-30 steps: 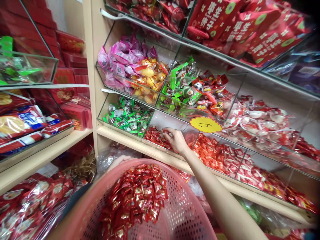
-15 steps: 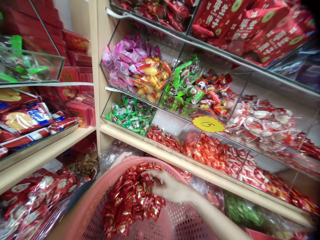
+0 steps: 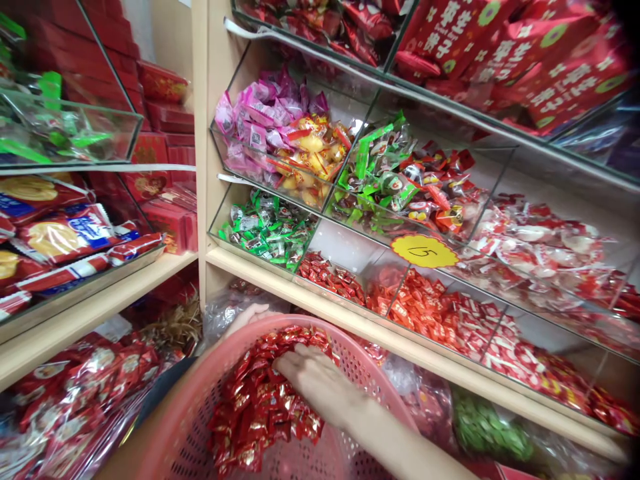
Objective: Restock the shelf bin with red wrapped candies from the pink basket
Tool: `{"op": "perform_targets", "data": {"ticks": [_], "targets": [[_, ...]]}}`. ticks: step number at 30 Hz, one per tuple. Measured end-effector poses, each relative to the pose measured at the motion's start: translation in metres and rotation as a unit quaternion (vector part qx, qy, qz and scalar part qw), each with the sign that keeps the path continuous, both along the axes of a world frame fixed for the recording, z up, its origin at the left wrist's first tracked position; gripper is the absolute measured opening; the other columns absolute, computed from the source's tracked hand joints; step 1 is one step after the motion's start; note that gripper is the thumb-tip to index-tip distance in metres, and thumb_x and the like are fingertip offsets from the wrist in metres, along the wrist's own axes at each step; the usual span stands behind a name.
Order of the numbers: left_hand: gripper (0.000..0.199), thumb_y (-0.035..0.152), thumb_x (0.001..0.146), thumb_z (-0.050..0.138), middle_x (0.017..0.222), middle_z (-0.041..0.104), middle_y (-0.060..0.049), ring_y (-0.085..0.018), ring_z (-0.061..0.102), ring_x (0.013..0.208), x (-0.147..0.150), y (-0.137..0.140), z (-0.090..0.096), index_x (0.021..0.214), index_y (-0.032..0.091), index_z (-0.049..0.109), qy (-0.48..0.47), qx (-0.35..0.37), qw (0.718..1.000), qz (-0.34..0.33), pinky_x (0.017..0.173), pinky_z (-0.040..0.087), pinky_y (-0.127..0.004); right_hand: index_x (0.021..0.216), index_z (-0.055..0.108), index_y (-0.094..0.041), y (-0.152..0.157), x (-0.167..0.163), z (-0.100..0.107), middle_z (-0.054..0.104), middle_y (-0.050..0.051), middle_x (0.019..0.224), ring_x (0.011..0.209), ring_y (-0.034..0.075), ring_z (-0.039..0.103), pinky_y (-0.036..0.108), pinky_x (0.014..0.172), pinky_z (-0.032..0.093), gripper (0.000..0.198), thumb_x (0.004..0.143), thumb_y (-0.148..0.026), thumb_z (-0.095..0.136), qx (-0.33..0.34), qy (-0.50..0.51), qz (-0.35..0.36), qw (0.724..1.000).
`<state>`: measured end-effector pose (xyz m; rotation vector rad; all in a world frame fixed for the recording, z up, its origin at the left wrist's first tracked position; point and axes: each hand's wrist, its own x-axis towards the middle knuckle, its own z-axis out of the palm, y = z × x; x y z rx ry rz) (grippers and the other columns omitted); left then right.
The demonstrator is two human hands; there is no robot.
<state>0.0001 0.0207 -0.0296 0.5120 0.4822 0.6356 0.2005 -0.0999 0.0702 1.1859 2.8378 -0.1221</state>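
Note:
A pink plastic basket (image 3: 373, 363) with a perforated wall fills the lower middle of the view, tilted towards me. Inside it lies a heap of small red-wrapped candies (image 3: 265, 400). My left hand (image 3: 251, 315) is closed on the far left rim of the basket, its fingers partly hidden by the rim. My right hand (image 3: 315, 383) reaches into the basket from the lower right, back of the hand upwards. Its fingers are together and curl into the candies, with the fingertips and whatever is under the palm hidden.
Sloping clear-walled bins in front hold red candies (image 3: 330, 277), green-wrapped sweets (image 3: 273, 230) and pink packets (image 3: 257, 120). A yellow price tag (image 3: 424, 251) reads 15. A wooden shelf edge (image 3: 400, 347) runs just beyond the basket. Snack packs (image 3: 65, 233) stand left, bagged goods (image 3: 95, 380) below.
My right hand has turned from a side-on, spread-fingered pose to palm down, fingers pressing into the candies. My left hand stays on the rim. The view has shifted slightly.

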Motion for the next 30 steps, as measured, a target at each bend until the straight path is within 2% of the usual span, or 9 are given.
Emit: {"op": "perform_targets", "data": {"ticks": [3,7,11,18,23,30], "targets": [[0.045,0.036,0.101,0.059,0.109,0.091,-0.015,-0.029,0.082,0.104,0.0,0.0,-0.002,0.113,0.004,0.088,-0.015,-0.001,1.0,-0.014,0.109,0.054,-0.037,0.119,0.074,-0.019,0.002,-0.002,-0.006,0.083,0.006,0.106,0.107,0.024,0.073,0.035,0.095,0.06,0.022,0.106,-0.004,0.064,0.016,-0.031,0.014,0.999],[0.036,0.033,0.095,0.068,0.101,0.091,-0.013,-0.026,0.083,0.094,0.002,-0.003,-0.001,0.105,0.005,0.089,-0.047,0.007,0.999,-0.012,0.103,0.056,-0.034,0.117,0.074,-0.022,0.003,-0.001,-0.013,0.081,0.004,0.106,0.107,0.023,0.072,0.034,0.094,0.059,0.021,0.106,-0.006,0.065,0.032,-0.028,0.014,0.999],[0.034,0.033,0.091,0.074,0.102,0.092,-0.012,-0.026,0.084,0.097,0.003,-0.007,0.005,0.105,0.005,0.088,-0.069,0.014,0.997,-0.007,0.102,0.056,-0.031,0.116,0.074,-0.02,0.002,0.0,-0.014,0.079,0.007,0.113,0.108,0.023,0.07,0.034,0.094,0.057,0.018,0.107,-0.007,0.065,0.029,-0.032,-0.004,0.999],[0.037,0.031,0.097,0.066,0.108,0.091,-0.012,-0.028,0.083,0.104,0.002,-0.007,0.006,0.11,0.005,0.088,-0.078,0.014,0.997,-0.024,0.107,0.053,-0.034,0.11,0.073,-0.02,0.002,0.006,-0.013,0.077,0.008,0.114,0.105,0.024,0.068,0.035,0.09,0.056,0.002,0.109,-0.02,0.071,0.037,0.01,-0.028,0.999],[0.037,0.033,0.096,0.067,0.107,0.091,-0.013,-0.027,0.083,0.101,0.002,-0.006,0.005,0.108,0.004,0.088,-0.072,0.001,0.997,-0.014,0.108,0.052,-0.033,0.103,0.072,-0.021,0.005,0.006,-0.016,0.076,0.007,0.112,0.102,0.023,0.068,0.035,0.087,0.055,0.011,0.111,-0.017,0.067,0.052,0.029,-0.04,0.997],[0.039,0.032,0.094,0.061,0.105,0.091,-0.012,-0.028,0.079,0.1,0.004,-0.003,0.002,0.105,0.006,0.089,-0.025,-0.01,1.0,0.006,0.108,0.053,-0.036,0.102,0.074,-0.02,0.011,0.003,-0.016,0.077,0.007,0.115,0.104,0.023,0.069,0.034,0.09,0.057,0.011,0.112,-0.022,0.07,0.046,0.016,-0.054,0.997]]}}
